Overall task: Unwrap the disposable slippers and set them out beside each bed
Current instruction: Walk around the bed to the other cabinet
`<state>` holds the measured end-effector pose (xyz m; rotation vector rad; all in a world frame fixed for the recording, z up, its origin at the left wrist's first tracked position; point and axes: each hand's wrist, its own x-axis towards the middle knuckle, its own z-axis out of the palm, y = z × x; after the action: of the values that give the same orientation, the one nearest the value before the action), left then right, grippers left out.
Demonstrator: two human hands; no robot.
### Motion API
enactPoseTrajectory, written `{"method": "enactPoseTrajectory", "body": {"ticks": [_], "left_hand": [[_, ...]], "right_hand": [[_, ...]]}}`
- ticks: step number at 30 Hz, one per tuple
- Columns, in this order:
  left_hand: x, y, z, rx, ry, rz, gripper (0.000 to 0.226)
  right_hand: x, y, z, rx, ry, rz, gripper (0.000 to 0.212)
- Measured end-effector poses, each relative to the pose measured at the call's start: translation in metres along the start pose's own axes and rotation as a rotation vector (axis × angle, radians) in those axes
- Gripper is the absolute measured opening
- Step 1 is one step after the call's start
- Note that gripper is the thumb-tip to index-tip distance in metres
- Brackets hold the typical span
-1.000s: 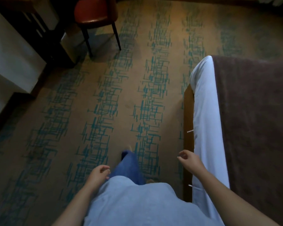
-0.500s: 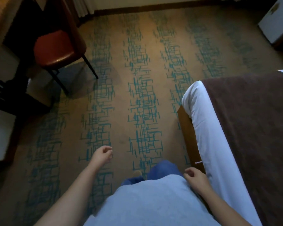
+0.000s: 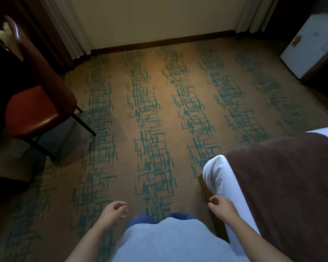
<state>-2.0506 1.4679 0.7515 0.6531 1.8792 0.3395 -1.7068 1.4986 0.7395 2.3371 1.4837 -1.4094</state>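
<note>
No slippers or wrappers show in this view. My left hand (image 3: 114, 211) hangs low at the bottom centre, fingers loosely curled, holding nothing. My right hand (image 3: 221, 206) hangs just beside the corner of the bed (image 3: 284, 186), fingers loosely curled and empty too. The bed has a white sheet and a dark brown runner across its foot, and fills the lower right. Its wooden frame edge sits right beside my right hand.
A red-seated chair (image 3: 30, 112) with thin black legs stands at the left by a dark desk. A small white fridge (image 3: 311, 52) sits at the far right. Curtains (image 3: 64, 31) and a wall close off the far end. Patterned carpet (image 3: 159, 110) stretches ahead.
The view has swung forward along the bed's foot; the far wall, curtains and fridge have come into sight. Both hands stayed empty, swinging slightly at my sides.
</note>
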Motion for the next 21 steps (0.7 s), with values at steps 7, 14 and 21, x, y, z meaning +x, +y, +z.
{"method": "enactPoseTrajectory", "body": {"ticks": [7, 14, 21], "left_hand": [[0.078, 0.104, 0.005, 0.062, 0.006, 0.031, 0.021], [0.191, 0.24, -0.017, 0.12, -0.092, 0.089, 0.02], [0.277, 0.434, -0.013, 0.364, -0.176, 0.267, 0.023]], "right_hand": [[0.097, -0.095, -0.084, 0.138, 0.093, 0.017, 0.02], [0.174, -0.137, -0.121, 0.249, 0.129, 0.183, 0.022], [0.215, -0.163, -0.133, 0.479, 0.183, 0.367, 0.016]]}}
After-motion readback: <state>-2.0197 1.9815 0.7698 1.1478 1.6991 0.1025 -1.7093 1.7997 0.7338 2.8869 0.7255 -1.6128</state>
